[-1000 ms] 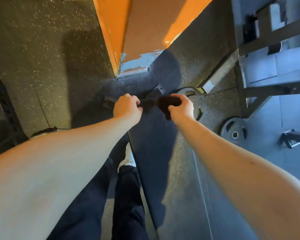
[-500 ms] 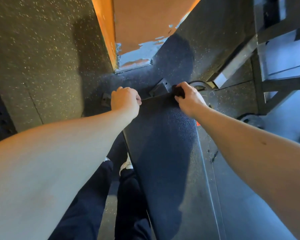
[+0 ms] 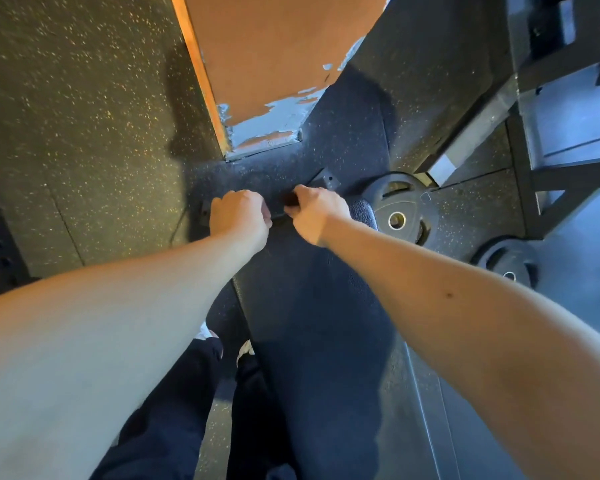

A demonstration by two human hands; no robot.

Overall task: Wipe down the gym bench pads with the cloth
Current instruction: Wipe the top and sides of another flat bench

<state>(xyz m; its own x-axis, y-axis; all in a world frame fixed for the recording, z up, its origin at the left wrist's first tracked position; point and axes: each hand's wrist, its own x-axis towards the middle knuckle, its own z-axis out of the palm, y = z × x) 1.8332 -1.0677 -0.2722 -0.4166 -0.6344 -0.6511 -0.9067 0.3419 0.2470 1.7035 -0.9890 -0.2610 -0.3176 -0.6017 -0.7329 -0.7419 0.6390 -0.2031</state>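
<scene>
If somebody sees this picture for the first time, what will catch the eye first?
Two bare forearms reach to the far end of the dark bench pad, where the right hand grips a dark cloth beside the curled left hand. Above stands an orange column with peeling paint; weight plates lie on the floor at right.

A dark rubber floor point(image 3: 84, 116) flecked with yellow runs under me. An orange pillar point(image 3: 274, 46) stands ahead, its paint peeled to grey-blue at the foot. To my right two black weight plates sit on the floor, the larger point(image 3: 406, 206) nearer the pillar, the smaller point(image 3: 503, 261) beside a dark steel rack point(image 3: 568, 174). My dark trousers point(image 3: 174, 410) and white shoes point(image 3: 245, 348) show below.
</scene>
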